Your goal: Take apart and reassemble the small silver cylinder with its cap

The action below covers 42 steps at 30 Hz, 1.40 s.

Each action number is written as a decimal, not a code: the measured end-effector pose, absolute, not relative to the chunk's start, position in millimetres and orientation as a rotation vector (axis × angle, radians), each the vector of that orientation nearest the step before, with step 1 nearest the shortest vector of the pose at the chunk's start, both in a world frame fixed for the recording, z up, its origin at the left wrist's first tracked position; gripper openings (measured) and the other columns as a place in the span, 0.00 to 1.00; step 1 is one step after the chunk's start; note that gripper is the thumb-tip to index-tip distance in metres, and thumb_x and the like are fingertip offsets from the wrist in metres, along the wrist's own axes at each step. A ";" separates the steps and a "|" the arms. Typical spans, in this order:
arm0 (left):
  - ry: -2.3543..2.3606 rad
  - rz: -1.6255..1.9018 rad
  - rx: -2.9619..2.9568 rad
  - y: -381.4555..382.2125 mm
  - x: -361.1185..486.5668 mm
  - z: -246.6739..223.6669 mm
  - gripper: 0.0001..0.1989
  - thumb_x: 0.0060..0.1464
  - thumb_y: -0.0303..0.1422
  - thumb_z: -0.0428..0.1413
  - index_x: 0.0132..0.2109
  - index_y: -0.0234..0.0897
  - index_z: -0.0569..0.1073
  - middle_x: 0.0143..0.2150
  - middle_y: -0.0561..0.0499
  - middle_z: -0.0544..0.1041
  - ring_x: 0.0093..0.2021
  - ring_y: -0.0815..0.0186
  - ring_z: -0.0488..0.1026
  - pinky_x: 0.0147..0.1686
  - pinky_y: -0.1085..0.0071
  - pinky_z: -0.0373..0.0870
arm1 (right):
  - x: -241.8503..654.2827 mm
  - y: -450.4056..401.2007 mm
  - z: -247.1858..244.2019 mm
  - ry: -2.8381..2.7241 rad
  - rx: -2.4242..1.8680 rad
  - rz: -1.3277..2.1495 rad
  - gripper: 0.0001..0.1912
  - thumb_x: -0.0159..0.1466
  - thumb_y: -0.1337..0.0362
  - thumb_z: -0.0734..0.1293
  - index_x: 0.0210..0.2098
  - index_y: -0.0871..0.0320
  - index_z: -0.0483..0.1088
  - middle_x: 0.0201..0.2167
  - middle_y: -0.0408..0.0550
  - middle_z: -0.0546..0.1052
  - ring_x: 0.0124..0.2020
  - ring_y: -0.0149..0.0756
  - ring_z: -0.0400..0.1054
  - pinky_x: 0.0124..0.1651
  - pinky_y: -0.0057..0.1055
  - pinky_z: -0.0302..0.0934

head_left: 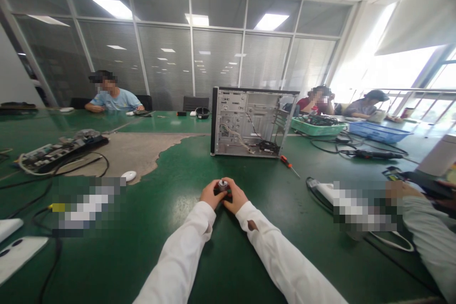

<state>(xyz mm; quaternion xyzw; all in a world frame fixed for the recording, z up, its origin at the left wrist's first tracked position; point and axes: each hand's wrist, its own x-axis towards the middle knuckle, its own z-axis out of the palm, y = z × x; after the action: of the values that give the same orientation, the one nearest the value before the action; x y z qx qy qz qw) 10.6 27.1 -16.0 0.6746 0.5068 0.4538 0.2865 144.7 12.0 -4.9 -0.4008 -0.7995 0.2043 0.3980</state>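
Both my hands meet over the green table, fingers curled round a small round silver part [223,184] with a dark tip on top. My left hand [211,193] closes on its left side, and my right hand [236,194] closes on its right side. Something reddish shows between the fingers, too small to make out. Beyond my hands stands an open computer case [249,123], upright, its metal inside and some loose wires facing me. A screwdriver [286,161] with an orange and black handle lies beside the case's lower right corner.
A circuit assembly [64,152] with cables lies at the left, near a white round object [128,176]. Green basket [317,126] and blue basket [379,131] stand back right. A person's sleeve [423,228] reaches in at right; several people sit beyond.
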 end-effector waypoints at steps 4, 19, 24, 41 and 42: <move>1.318 1.258 1.719 28.2 9.0 -16.5 0.18 0.36 0.28 0.57 0.40 0.37 0.67 0.36 0.49 0.73 0.38 0.63 0.69 0.38 0.68 0.64 | 145.6 10.4 -1.1 -2.024 -0.992 0.589 0.36 0.42 0.74 0.62 0.49 0.53 0.50 0.47 0.48 0.60 0.43 0.37 0.59 0.37 0.31 0.62; 1.094 1.249 1.539 28.8 9.1 -15.4 0.17 0.37 0.30 0.57 0.38 0.31 0.67 0.36 0.44 0.74 0.37 0.63 0.71 0.41 0.65 0.64 | 151.5 16.9 -5.4 -1.897 -0.971 0.869 0.38 0.41 0.74 0.64 0.49 0.50 0.47 0.41 0.46 0.66 0.39 0.34 0.63 0.35 0.30 0.61; 1.012 1.250 1.388 27.2 10.1 -10.2 0.18 0.35 0.33 0.59 0.37 0.30 0.69 0.37 0.44 0.75 0.38 0.62 0.71 0.42 0.66 0.64 | 152.8 22.4 -12.1 -1.858 -0.954 0.960 0.39 0.41 0.72 0.66 0.49 0.51 0.47 0.42 0.47 0.66 0.40 0.35 0.64 0.36 0.32 0.60; 0.742 1.177 1.069 24.2 9.9 -5.0 0.29 0.38 0.41 0.56 0.47 0.28 0.64 0.28 0.45 0.74 0.28 0.62 0.72 0.33 0.65 0.66 | 147.6 27.0 -20.4 -1.655 -0.765 1.231 0.41 0.39 0.68 0.70 0.48 0.51 0.49 0.39 0.46 0.65 0.40 0.36 0.63 0.34 0.30 0.60; 0.719 1.179 1.058 23.6 10.4 -4.2 0.29 0.39 0.41 0.55 0.47 0.27 0.64 0.27 0.45 0.74 0.27 0.62 0.72 0.32 0.65 0.66 | 147.3 27.2 -20.5 -1.639 -0.740 1.254 0.40 0.39 0.68 0.71 0.48 0.51 0.49 0.39 0.46 0.65 0.39 0.35 0.63 0.34 0.31 0.60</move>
<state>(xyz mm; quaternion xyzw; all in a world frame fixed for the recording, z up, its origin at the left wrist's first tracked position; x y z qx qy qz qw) 10.4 23.6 -4.2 0.4649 0.3156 0.5180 0.6449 147.3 27.2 -20.5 -0.3001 -0.6650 0.5086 0.4572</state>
